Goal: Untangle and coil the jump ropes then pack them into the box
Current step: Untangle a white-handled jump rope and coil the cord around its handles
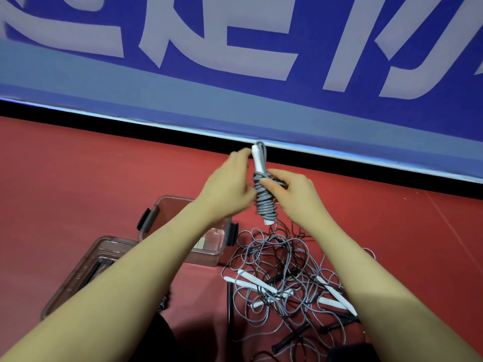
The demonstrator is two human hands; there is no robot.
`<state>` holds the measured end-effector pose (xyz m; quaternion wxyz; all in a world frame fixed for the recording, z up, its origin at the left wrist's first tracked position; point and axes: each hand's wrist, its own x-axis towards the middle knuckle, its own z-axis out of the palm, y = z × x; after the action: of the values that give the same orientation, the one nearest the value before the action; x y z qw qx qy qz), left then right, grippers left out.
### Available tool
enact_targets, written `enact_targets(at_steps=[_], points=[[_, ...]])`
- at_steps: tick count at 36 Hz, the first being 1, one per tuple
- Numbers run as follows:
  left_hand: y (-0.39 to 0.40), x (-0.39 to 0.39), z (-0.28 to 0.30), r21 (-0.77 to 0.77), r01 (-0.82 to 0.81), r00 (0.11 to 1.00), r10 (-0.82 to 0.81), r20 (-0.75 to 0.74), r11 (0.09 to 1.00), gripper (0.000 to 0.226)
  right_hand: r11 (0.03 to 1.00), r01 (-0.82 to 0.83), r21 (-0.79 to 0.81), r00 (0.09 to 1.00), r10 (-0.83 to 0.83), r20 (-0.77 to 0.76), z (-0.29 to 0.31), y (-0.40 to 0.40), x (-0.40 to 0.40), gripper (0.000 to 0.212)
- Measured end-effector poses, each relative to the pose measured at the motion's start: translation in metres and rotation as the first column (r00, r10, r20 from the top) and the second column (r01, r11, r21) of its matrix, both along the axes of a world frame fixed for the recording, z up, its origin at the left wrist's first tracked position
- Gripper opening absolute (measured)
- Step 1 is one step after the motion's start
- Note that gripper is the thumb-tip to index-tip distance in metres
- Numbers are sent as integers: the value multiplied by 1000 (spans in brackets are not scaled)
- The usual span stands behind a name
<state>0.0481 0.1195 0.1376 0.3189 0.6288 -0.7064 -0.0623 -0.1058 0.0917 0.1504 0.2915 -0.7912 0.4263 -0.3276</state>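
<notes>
I hold a jump rope (262, 202) upright in the air, its grey cord wound tightly round its white handles. My right hand (292, 194) grips the wound middle, thumb across the cord. My left hand (230, 178) is at the upper end, fingertips on the white handle near the top loop. Below on the red floor lies a tangled pile of ropes (285, 278) with grey and black cords, white handles and black handles. The clear brownish box (167, 207) stands open to the left of the pile, partly hidden by my left forearm.
The box's lid (86, 267) lies flat on the floor at lower left. A blue banner with large white characters (235, 48) runs across the back, with a black strip at its foot. Red floor stretches left and right.
</notes>
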Motion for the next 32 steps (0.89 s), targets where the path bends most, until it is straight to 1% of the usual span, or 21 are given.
enact_targets(at_steps=[2,4,5,8,10,12,14,18,22,24,26,28,32], points=[[7,-10,-1,118,94,993,-86,-76,989,66,999,46,8,998,-46,44,1,-1,-1,20],[9,-17,-3,210,138,981,-104,-162,968,74,996,80,33,993,-82,83,1,-2,-2,18],[9,-18,-4,233,146,976,-102,-192,961,79,995,89,53,990,-95,106,1,-2,-2,17],[8,-20,-6,230,151,974,-105,-200,962,90,990,94,107,980,-111,167,0,-4,-3,15],[8,-22,-7,226,142,979,-104,-175,964,96,987,80,139,977,-105,186,0,-5,-3,17],[7,-24,-7,211,105,989,-80,-123,972,94,986,49,159,978,-80,193,0,-8,-4,19],[5,-25,-8,186,60,996,-46,-79,981,88,986,7,168,982,-39,184,0,-9,-6,22],[3,-23,-9,159,9,990,14,-142,987,73,985,-57,164,994,40,104,2,-10,-9,33],[2,-22,-8,109,-13,984,32,-175,994,62,986,-82,147,995,72,67,5,-7,-10,31],[1,-21,-8,92,-58,988,70,-138,994,58,988,-64,138,996,54,77,5,-7,-9,26],[0,-20,-7,83,-170,985,171,-13,982,54,987,-51,150,992,33,118,6,-7,-9,21],[-2,-18,-7,62,-257,963,250,99,964,50,985,-39,171,988,13,152,5,-7,-7,14],[-3,-16,-8,85,-323,938,307,164,943,41,973,5,229,971,-60,233,5,-6,-3,4]])
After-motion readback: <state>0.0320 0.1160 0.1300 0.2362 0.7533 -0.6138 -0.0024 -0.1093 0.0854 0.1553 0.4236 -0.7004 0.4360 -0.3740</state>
